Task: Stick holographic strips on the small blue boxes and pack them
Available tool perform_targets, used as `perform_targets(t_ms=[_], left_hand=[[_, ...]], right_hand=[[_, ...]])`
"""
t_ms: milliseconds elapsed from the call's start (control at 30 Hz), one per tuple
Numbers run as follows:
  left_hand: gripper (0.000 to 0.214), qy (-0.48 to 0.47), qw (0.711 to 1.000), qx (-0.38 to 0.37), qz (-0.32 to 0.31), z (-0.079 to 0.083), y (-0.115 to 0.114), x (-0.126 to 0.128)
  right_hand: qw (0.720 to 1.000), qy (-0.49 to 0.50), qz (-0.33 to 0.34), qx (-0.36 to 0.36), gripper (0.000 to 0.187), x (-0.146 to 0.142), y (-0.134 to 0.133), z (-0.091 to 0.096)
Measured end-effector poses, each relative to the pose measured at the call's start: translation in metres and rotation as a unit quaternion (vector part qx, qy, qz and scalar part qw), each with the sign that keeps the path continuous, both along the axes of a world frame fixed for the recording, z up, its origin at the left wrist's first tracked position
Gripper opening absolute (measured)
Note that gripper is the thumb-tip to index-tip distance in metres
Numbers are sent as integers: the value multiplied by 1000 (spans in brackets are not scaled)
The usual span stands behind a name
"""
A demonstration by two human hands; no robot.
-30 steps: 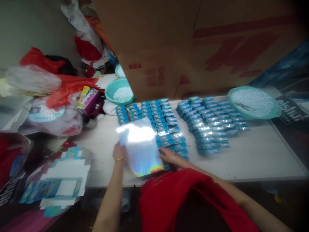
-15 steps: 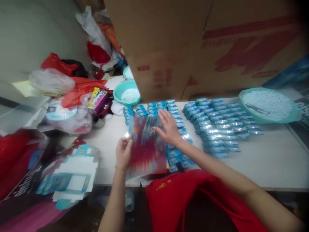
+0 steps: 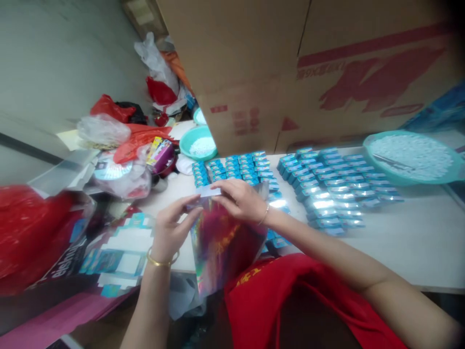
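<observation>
Both of my hands hold a shiny holographic sheet (image 3: 223, 242) upright above the near table edge. My left hand (image 3: 173, 227) pinches its upper left edge, fingers closed on it. My right hand (image 3: 240, 198) grips its top edge from the right. The sheet reflects red and rainbow colours. Behind it, several rows of small blue packets (image 3: 240, 167) lie on the white table (image 3: 399, 232), and a second group of blue packets (image 3: 327, 186) lies to the right.
Large cardboard boxes (image 3: 290, 72) stand at the back. A teal bowl of white pellets (image 3: 412, 156) sits at right, a smaller teal bowl (image 3: 199, 143) at left. Red and clear plastic bags (image 3: 119, 135) and flat printed carton blanks (image 3: 116, 254) crowd the left side.
The sheet went from lying flat on the table to being lifted upright toward me. My right hand moved from pressing its face to gripping its top edge; my left hand rose with it.
</observation>
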State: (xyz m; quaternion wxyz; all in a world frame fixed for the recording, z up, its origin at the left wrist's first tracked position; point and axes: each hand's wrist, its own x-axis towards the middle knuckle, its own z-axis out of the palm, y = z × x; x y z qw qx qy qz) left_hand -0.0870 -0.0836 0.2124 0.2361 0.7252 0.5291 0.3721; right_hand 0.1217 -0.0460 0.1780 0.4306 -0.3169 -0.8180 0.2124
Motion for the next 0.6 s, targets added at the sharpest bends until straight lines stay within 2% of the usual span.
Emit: perform_targets(t_ms=[133,300,467,600], left_hand=[[20,39,999,6,27,12,-15,11],[17,55,997,-36,28,14,-31,12],[22,2,992,-100,73,3,-35,14],[25,-54,980,-145,128,-13,-26,12]], right_hand=[[999,17,4,35,20,-3,-18,1],[998,25,39,39,21,-2,-32,-2],[997,8,75,11,24,0,-30,-10],[997,4,79,-4,27,2,-19,-27]])
